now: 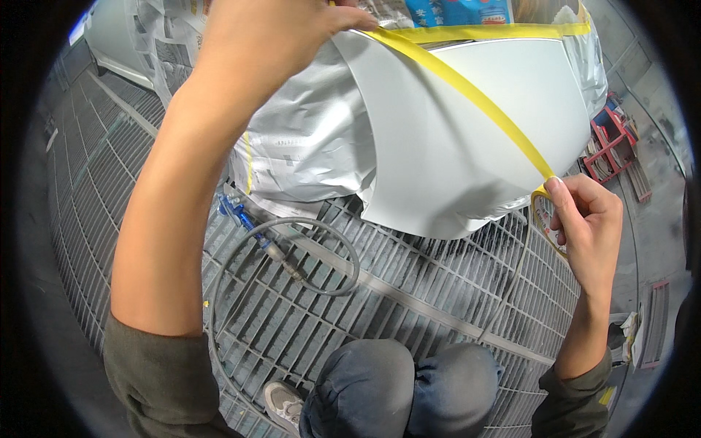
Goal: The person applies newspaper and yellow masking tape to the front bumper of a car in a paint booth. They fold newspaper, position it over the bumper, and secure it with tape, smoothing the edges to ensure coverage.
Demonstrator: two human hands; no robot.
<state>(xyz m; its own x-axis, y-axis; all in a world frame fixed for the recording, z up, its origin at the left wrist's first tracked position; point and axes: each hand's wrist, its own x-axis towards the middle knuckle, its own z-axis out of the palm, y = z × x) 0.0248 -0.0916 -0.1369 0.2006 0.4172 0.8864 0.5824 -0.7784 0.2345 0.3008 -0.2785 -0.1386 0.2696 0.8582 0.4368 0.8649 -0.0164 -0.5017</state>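
Observation:
A strip of yellow masking tape runs diagonally between my hands, across the front of a white car body panel. My left hand is at the top edge, its thumb on the strip's upper end by the panel's top corner; its other fingers are largely cut off or hidden. At the panel's lower right, my right hand grips the tape roll, with the thumb on the strip where it leaves the roll. Another yellow tape band lies along the panel's top edge, bordering printed plastic sheeting.
Silvery masking sheet covers the area left of the panel. A blue spray gun with a looped grey hose lies on the metal floor grating. Red racks stand at right. My knees are below.

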